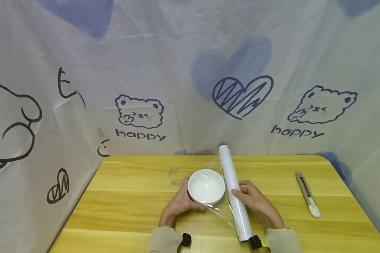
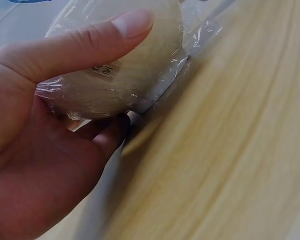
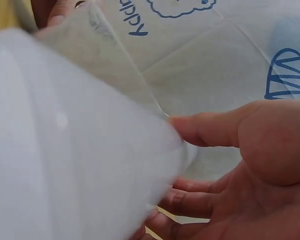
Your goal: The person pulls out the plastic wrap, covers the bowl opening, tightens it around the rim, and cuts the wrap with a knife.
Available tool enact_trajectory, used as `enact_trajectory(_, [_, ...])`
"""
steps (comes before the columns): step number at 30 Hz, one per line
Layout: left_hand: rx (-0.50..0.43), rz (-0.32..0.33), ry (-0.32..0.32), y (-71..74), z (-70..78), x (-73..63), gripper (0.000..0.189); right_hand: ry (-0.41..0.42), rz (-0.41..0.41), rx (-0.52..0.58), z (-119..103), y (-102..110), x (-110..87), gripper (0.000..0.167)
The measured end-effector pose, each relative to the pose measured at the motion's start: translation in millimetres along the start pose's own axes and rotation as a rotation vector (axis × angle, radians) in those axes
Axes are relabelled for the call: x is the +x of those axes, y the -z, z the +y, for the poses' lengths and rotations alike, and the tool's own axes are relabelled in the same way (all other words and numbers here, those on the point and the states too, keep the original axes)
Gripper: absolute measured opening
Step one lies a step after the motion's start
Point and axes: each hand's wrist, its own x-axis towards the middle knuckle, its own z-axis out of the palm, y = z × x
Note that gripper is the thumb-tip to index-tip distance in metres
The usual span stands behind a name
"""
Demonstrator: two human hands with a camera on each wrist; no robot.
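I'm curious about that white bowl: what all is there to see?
The round bowl is white and smooth inside, its mouth facing up toward the head camera. Clear, wrinkled film wraps it and stretches toward the white roll. The left wrist view shows a small printed label on its outside. The left hand grips its side; whether its base touches the table is hidden.

My head camera looks forward and down across the yellow wooden table (image 1: 130, 196) to the blue-printed white cloth (image 1: 177, 70). Close in, my left wrist's camera faces the round white bowl (image 2: 150, 60), my right's the long white tubular roll (image 3: 90, 140); the head view shares both.
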Motion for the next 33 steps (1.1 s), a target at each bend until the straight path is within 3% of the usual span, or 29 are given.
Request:
enact_trajectory(7, [-0.004,-0.029,-0.019,0.6,-0.8,1.5,0.128,-0.025,0.032,-0.009,-3,3,-3.4,0.066])
enact_trajectory(11, [0.004,-0.015,-0.024,0.5,1.1,1.1,0.126,-0.008,0.013,0.038,-9,3,-3.2,0.065])
enact_trajectory(17, [0.009,-0.015,-0.028,1.6,1.2,2.0,0.125,-0.062,-0.053,0.209,-13,7,-0.5,0.07])
enact_trajectory(27, [0.026,-0.033,-0.034,2.1,-2.1,2.4,0.125,-0.146,-0.184,0.429,1,20,11.3,0.073])
enact_trajectory(33, [0.026,-0.042,-0.036,3.4,-1.9,1.9,0.126,-0.184,-0.297,0.573,1,27,12.4,0.06])
